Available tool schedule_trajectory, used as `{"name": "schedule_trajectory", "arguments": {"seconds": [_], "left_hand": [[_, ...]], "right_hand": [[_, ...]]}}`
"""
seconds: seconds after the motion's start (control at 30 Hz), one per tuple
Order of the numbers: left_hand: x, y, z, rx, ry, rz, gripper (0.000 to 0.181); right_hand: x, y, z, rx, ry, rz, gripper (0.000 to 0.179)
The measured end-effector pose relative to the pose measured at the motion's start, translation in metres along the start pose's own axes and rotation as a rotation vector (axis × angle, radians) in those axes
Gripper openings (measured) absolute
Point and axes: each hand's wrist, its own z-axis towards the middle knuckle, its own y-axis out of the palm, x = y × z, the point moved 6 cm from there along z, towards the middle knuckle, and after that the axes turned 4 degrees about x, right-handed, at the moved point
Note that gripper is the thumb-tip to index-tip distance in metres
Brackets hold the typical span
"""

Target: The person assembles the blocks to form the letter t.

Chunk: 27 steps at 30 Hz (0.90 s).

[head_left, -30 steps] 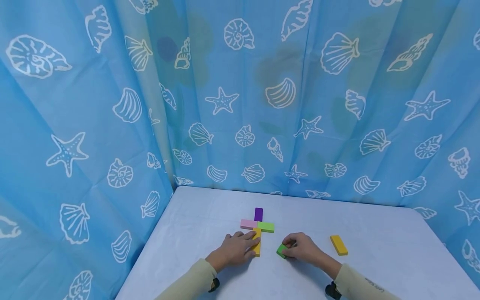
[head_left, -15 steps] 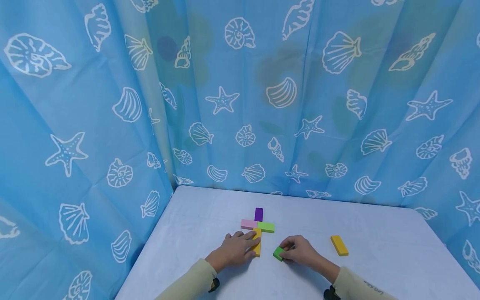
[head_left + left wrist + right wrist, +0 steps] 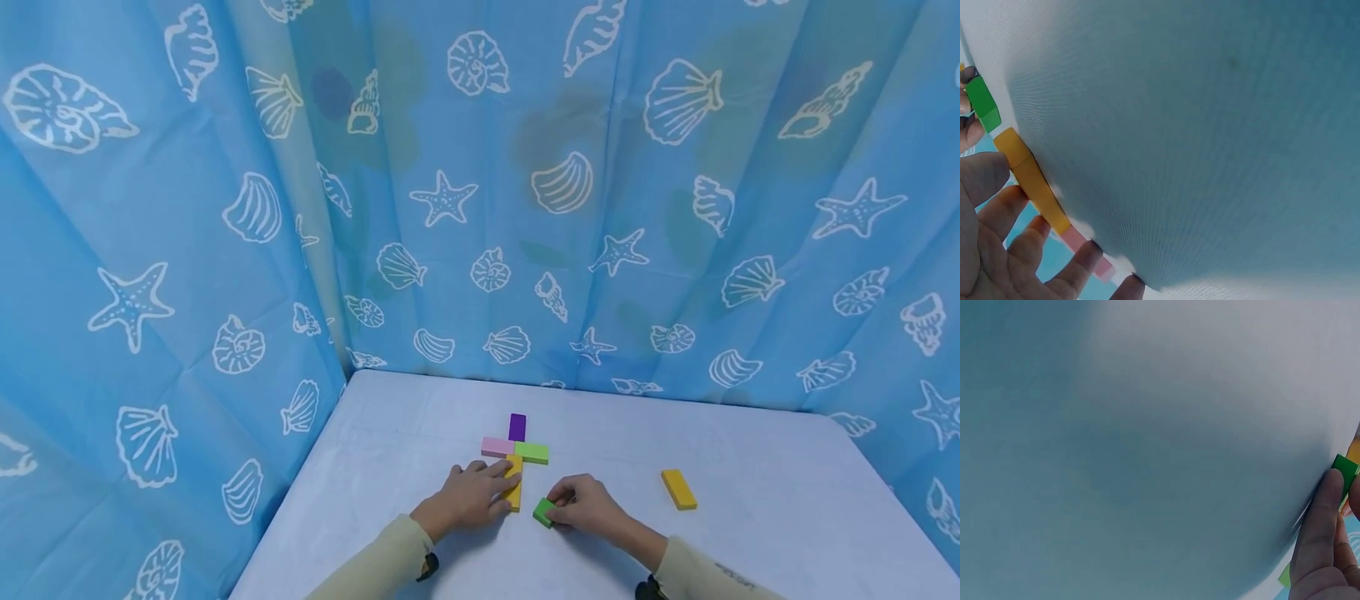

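My left hand (image 3: 468,497) lies over a yellow block (image 3: 515,493), its spread fingertips on the block's upper part and its thumb by the near end. In the left wrist view, the thumb and fingers line the side of this long block (image 3: 1038,190). My right hand (image 3: 591,507) pinches a green block (image 3: 543,512) between thumb and fingers, just right of the yellow block's near end. Beyond the yellow block, a pink block (image 3: 497,447) and a light green block (image 3: 532,453) form a crossbar. A purple block (image 3: 517,427) stands behind them.
A second yellow block (image 3: 678,489) lies by itself to the right on the white-covered table (image 3: 757,500). Blue curtains (image 3: 480,208) with white seashell and starfish prints hang behind the table and along its sides.
My right hand has moved left with the green block, bringing it closer to the yellow block's near end. My left hand has stayed on the yellow block; the other blocks lie as before.
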Motion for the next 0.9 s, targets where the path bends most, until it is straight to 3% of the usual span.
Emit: {"name": "schedule_trajectory", "arguments": {"seconds": [0.9], "left_hand": [[-0.001,0.002,0.001,0.025,-0.015,-0.017,0.047]], "right_hand": [[-0.023,0.028,-0.009,-0.093,-0.123,0.03,0.014]]}}
